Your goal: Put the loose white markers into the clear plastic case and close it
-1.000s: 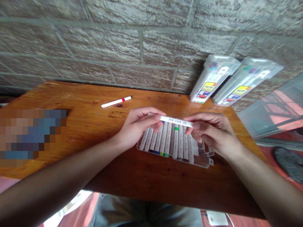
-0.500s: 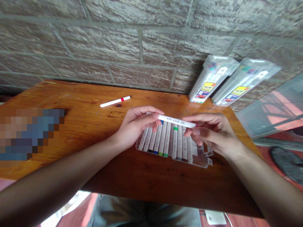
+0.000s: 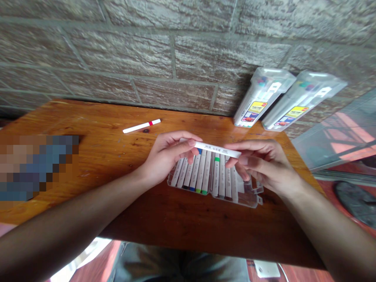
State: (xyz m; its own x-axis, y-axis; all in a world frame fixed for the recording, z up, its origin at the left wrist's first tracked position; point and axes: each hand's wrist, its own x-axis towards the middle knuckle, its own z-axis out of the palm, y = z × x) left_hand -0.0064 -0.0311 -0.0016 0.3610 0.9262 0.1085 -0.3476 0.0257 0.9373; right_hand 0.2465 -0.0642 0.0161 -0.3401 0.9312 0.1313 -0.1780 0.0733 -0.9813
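Observation:
A white marker [image 3: 216, 149] with dark print on its barrel is held almost level, its right end slightly lower. My left hand [image 3: 173, 150] pinches its left end between thumb and fingers. At the other end, the thumb and fingers of my right hand [image 3: 261, 162] close on the marker, hiding part of that tip. Below both hands, an open clear plastic case [image 3: 248, 200] lies on the table, with several white markers [image 3: 203, 176] side by side in its two halves. Some of those show blue, green or dark ends. My fingers cover parts of the case.
On the wooden table [image 3: 96, 156] lies another white marker [image 3: 141, 126] with a red band. Two closed clear marker cases [image 3: 255, 103] stand leaning against the stone wall [image 3: 188, 55] at the back right. A pixelated patch covers something at the left edge.
The held marker seems to have turned slightly: the purplish colour at its right tip no longer shows, and its print faces me a little more. Both hands stay nearly in place.

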